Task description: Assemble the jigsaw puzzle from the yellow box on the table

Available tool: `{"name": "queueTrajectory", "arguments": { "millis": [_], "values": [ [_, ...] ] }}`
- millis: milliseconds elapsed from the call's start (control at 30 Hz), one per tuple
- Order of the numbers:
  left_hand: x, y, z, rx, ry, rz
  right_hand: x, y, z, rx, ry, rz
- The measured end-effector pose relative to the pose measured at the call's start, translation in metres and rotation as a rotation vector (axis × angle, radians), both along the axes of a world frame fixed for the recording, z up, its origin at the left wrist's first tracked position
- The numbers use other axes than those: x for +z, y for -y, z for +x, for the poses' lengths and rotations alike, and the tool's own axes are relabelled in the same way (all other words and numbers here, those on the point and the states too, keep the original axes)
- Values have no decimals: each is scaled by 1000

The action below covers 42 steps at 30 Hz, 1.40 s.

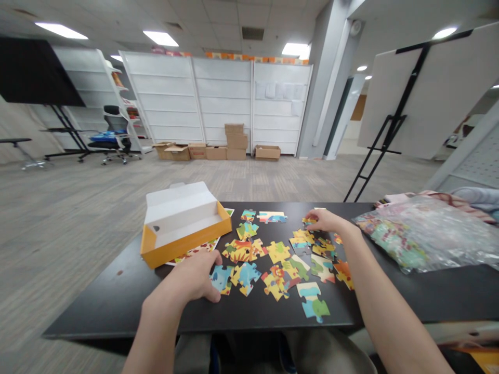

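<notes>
Colourful jigsaw puzzle pieces lie spread over the black table, some of them joined. My left hand (198,275) rests at the left of the spread, thumb and fingers apart beside a blue puzzle piece (221,279); whether it touches the piece I cannot tell. Toward the far right of the spread, my right hand (325,220) has its fingers closed on a small yellow puzzle piece (309,222). Just below that hand are a yellow and grey section (301,241) and a darker patterned piece (324,248). A joined blue strip (272,217) lies near the far edge.
An open yellow box (187,241) with a white inside stands at the left, partly over a printed sheet (195,250). Clear plastic bags (432,231) cover the right side. The black table's (234,319) near edge is close to my legs. An easel-like stand (390,124) rises behind.
</notes>
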State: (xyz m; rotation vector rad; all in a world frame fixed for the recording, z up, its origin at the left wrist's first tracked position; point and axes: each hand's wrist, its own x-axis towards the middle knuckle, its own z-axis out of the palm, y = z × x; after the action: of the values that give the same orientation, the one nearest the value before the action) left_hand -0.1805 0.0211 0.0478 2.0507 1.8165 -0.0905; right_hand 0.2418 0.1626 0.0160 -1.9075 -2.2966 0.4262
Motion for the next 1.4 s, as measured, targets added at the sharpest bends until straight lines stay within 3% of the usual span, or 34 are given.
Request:
{"name": "queueTrajectory", "arguments": {
  "millis": [133, 300, 433, 500, 567, 667, 767, 833, 933, 1033, 1167, 1267, 1400],
  "values": [
    [4, 2, -7, -43, 99, -16, 0, 1, 0, 6, 10, -1],
    [20, 9, -11, -138, 525, -167, 1, 1, 1, -3, 20, 5],
    [26, 6, 10, -109, 786, 18, 6, 1, -7, -67, 7, 143],
    [23, -1, 26, -88, 880, 95, 10, 4, -19, -53, -112, 195],
    [16, -10, 43, -55, 941, 111, 15, 10, -36, 44, -321, 126],
    [4, -24, 64, -34, 993, 129, 22, 22, -66, 257, -609, -162],
    [-6, -35, 79, -37, 953, 186, 23, 33, -90, 402, -742, -434],
    [-10, -39, 85, -30, 928, 213, 21, 37, -99, 453, -810, -522],
    [-12, -39, 86, -14, 870, 259, 17, 36, -102, 477, -846, -542],
    [-7, -30, 74, -47, 669, 279, 18, 33, -93, 459, -799, -529],
    [7, -9, 56, -150, 315, 92, 24, 29, -69, 407, -712, -653],
    [12, 2, 55, -91, 126, 16, 25, 26, -56, 396, -614, -726],
    [10, 7, 60, -55, 18, 15, 19, 24, -54, 398, -509, -743]
  ]
}}
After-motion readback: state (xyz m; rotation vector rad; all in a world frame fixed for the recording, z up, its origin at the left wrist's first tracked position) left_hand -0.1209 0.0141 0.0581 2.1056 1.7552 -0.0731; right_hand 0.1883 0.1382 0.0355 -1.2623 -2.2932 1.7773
